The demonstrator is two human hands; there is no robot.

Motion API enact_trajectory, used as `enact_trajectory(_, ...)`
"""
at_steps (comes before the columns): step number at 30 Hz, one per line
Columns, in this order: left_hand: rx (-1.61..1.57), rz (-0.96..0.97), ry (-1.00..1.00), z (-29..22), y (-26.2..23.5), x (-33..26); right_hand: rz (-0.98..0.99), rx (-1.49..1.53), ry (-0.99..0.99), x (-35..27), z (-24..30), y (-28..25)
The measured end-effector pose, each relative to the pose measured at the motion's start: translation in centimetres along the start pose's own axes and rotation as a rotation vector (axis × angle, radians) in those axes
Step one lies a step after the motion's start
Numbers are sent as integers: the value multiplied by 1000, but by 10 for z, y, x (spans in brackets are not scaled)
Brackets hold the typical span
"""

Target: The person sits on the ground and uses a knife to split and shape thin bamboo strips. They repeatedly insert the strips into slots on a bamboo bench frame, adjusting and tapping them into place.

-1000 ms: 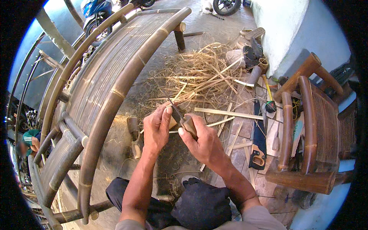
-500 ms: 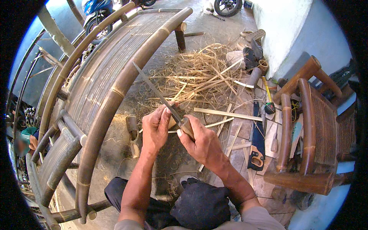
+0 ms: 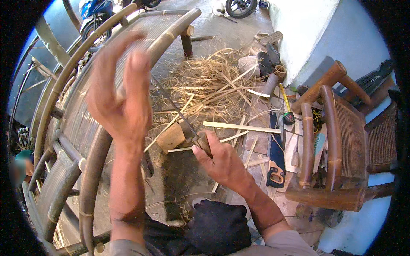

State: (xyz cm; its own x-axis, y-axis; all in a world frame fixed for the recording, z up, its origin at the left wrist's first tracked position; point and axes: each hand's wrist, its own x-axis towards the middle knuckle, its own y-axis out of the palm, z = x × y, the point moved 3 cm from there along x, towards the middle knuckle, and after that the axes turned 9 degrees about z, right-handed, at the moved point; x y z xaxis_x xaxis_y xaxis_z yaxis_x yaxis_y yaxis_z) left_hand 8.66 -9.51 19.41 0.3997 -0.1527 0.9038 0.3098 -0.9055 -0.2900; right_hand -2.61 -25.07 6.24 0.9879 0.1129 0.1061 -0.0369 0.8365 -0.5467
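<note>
My right hand is wrapped around the wooden handle of a long narrow-bladed knife. Its blade slants away to the upper left, over the floor. My left hand is raised, apart from the knife and blurred by motion. Its fingers and thumb are spread, with nothing visible between them. Behind it, and partly hidden by it, stands a long bamboo bench. Below the blade lies a wooden block, beside thin pale bamboo strips.
A heap of bamboo shavings covers the floor ahead. On the right are a handsaw, a tape measure and a brown bamboo chair. A person is at the far left. Motorbikes stand at the back.
My left hand has come off the blade and lifted up and to the left, its fingers opening. The right hand keeps the knife at nearly the same spot. The view has shifted slightly.
</note>
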Motion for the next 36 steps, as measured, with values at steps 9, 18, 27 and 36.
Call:
enact_trajectory(9,199,846,-45,87,112,-90,200,-92,274,-11,-34,20)
enact_trajectory(18,-192,716,-134,11,94,-127,121,-34,258,-20,-91,16)
enact_trajectory(27,-378,787,-228,4,154,-152,-57,-261,248,-42,-118,6)
enact_trajectory(36,-485,905,-306,9,180,-157,167,-437,397,-55,-176,53)
